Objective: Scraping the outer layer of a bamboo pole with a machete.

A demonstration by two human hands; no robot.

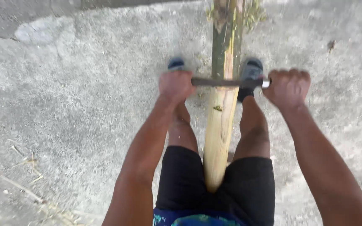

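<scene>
The bamboo pole (pixel 221 125) ran from between the person's thighs out toward the far concrete floor (pixel 84 104), its near stretch already pale, its far stretch green. Across it lay a flat dark blade (pixel 221 82) — the left hand (pixel 174 86) fisted around one end, the right hand (pixel 288 88) fisted around the other. To scrape well, the pull probably needed to stay even on both sides, the blade square to the pole — and the legs clamped to stop rolling.

one head-worn view looks steeply down, close over the person's arms, to the concrete ground (pixel 72 109).
</scene>
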